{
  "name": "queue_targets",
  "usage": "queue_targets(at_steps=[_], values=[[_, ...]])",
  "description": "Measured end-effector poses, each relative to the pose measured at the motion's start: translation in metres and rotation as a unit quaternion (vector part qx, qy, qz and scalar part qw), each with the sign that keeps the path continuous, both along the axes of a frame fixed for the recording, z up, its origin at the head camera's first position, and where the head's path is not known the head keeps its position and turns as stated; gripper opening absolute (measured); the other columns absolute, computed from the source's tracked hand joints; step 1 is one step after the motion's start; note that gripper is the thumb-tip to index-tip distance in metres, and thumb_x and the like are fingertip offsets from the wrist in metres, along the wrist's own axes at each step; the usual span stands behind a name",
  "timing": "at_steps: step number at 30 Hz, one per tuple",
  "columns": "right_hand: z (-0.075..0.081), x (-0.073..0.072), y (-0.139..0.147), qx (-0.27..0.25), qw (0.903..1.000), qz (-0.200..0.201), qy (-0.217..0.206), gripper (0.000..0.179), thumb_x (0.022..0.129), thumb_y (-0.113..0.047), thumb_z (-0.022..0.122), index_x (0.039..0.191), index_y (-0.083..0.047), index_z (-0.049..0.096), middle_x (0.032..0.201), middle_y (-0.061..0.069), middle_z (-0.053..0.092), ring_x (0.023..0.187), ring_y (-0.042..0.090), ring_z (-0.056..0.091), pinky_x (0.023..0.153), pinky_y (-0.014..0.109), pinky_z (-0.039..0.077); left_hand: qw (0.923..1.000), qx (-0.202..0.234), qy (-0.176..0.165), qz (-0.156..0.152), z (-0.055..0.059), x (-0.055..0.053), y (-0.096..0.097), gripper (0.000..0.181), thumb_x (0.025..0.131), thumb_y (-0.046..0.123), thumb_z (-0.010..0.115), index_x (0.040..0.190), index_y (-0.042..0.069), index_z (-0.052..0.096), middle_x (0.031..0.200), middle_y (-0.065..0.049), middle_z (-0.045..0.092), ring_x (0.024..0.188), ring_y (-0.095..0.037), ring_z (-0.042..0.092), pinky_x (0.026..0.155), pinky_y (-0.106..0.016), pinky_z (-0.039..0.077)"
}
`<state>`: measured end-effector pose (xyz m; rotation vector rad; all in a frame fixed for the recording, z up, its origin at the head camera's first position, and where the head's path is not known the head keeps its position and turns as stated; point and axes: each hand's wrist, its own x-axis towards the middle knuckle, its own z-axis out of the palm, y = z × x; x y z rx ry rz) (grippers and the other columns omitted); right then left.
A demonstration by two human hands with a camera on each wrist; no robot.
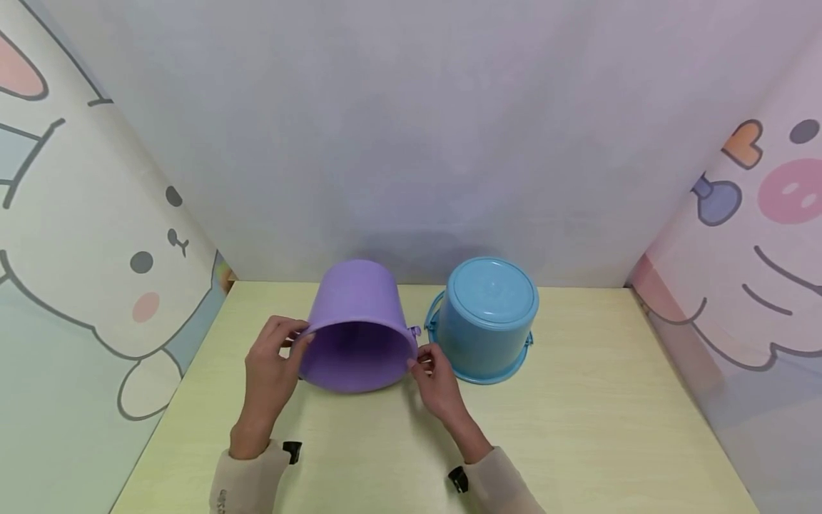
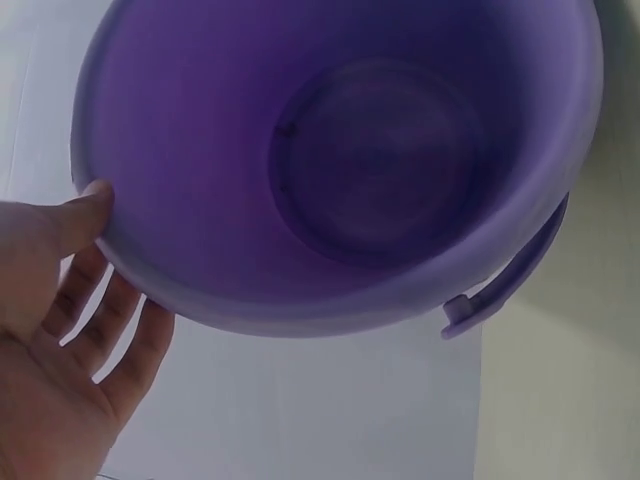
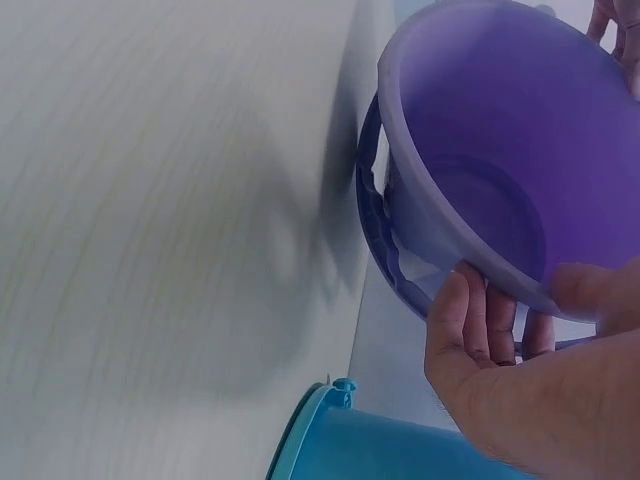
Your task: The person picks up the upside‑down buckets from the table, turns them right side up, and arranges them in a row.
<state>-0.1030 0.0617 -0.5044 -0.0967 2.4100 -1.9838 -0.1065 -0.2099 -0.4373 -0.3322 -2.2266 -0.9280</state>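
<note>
A purple bucket (image 1: 358, 293) is tilted, its open mouth facing the person and its base toward the back wall. My left hand (image 1: 271, 368) pinches the rim on the left, thumb inside and fingers outside. On the right side of the rim, my right hand (image 1: 439, 385) pinches the edge the same way. The bucket's purple handle (image 3: 375, 225) hangs below the rim in the right wrist view. Just right of it, a blue bucket (image 1: 491, 325) stands upside down on the table, base up, its handle lying around its lower part. The purple bucket's inside shows nothing in it.
The pale yellow table (image 1: 610, 400) runs back to a plain grey-white wall (image 1: 411, 143). Side panels with cartoon drawings, a white rabbit-like figure (image 1: 96, 243) on the left and a pink-snouted one (image 1: 758, 250) on the right, flank the table.
</note>
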Motion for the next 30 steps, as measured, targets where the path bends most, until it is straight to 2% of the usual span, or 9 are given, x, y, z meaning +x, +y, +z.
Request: queue_targets(at_steps=[3, 8, 12, 15, 20, 24, 30], values=[[0.001, -0.001, 0.001, 0.001, 1.0, -0.008, 0.003, 0.014, 0.105, -0.008, 0.064, 0.114, 0.001, 0.058, 0.107, 0.015, 0.064, 0.096, 0.023, 0.065, 0.08, 0.028, 0.053, 0.9999, 0.009, -0.011, 0.001, 0.0, 0.0, 0.0, 0.021, 0.083, -0.012, 0.083, 0.099, -0.001, 0.074, 0.096, -0.012, 0.066, 0.085, -0.02, 0.066, 0.076, -0.005, 0.047], [0.001, -0.003, 0.001, -0.01, 0.9997, -0.019, 0.012, 0.013, 0.105, -0.008, 0.065, 0.113, 0.0, 0.058, 0.105, 0.013, 0.064, 0.094, 0.02, 0.064, 0.078, 0.027, 0.055, 0.9992, 0.028, -0.028, 0.0, 0.0, 0.001, 0.0, 0.02, 0.086, -0.011, 0.082, 0.101, -0.001, 0.073, 0.097, -0.012, 0.066, 0.088, -0.008, 0.06, 0.075, -0.003, 0.045], [-0.002, -0.004, 0.0, -0.03, 0.9992, -0.017, 0.018, 0.012, 0.105, -0.004, 0.063, 0.113, 0.002, 0.057, 0.104, 0.015, 0.062, 0.091, 0.019, 0.064, 0.082, 0.041, 0.063, 0.9987, 0.039, -0.034, 0.002, -0.001, 0.001, 0.0, 0.02, 0.086, -0.011, 0.081, 0.101, -0.001, 0.073, 0.096, -0.012, 0.066, 0.087, -0.001, 0.056, 0.073, -0.003, 0.045], [-0.007, -0.003, 0.0, -0.044, 0.9989, 0.0, 0.012, 0.011, 0.105, 0.0, 0.061, 0.115, 0.004, 0.055, 0.105, 0.017, 0.061, 0.091, 0.022, 0.067, 0.086, 0.053, 0.062, 0.9982, 0.045, -0.038, 0.003, -0.002, 0.0, -0.001, 0.02, 0.086, -0.011, 0.081, 0.102, -0.001, 0.073, 0.097, -0.012, 0.065, 0.086, 0.001, 0.055, 0.072, -0.003, 0.045], [-0.012, 0.0, -0.001, -0.065, 0.997, 0.039, -0.014, 0.014, 0.105, 0.005, 0.058, 0.118, 0.008, 0.052, 0.111, 0.023, 0.06, 0.098, 0.038, 0.07, 0.09, 0.052, 0.062, 0.9964, 0.067, -0.052, 0.005, -0.003, 0.001, -0.003, 0.02, 0.088, -0.01, 0.08, 0.104, -0.001, 0.073, 0.097, -0.013, 0.065, 0.085, 0.003, 0.054, 0.07, -0.003, 0.046], [-0.012, 0.002, -0.003, -0.075, 0.996, 0.045, -0.021, 0.015, 0.106, 0.005, 0.057, 0.119, 0.009, 0.051, 0.113, 0.026, 0.061, 0.1, 0.048, 0.069, 0.09, 0.053, 0.061, 0.9952, 0.077, -0.06, 0.005, -0.003, 0.001, -0.004, 0.02, 0.088, -0.01, 0.08, 0.105, -0.001, 0.073, 0.097, -0.013, 0.065, 0.084, 0.003, 0.054, 0.07, -0.003, 0.047], [-0.01, 0.002, -0.004, -0.071, 0.9968, 0.03, -0.02, 0.015, 0.106, 0.005, 0.056, 0.12, 0.008, 0.052, 0.111, 0.023, 0.06, 0.097, 0.046, 0.069, 0.09, 0.052, 0.062, 0.9937, 0.09, -0.067, 0.007, -0.004, 0.002, -0.006, 0.02, 0.088, -0.011, 0.079, 0.105, -0.002, 0.073, 0.098, -0.015, 0.065, 0.084, 0.003, 0.055, 0.07, -0.004, 0.047]])
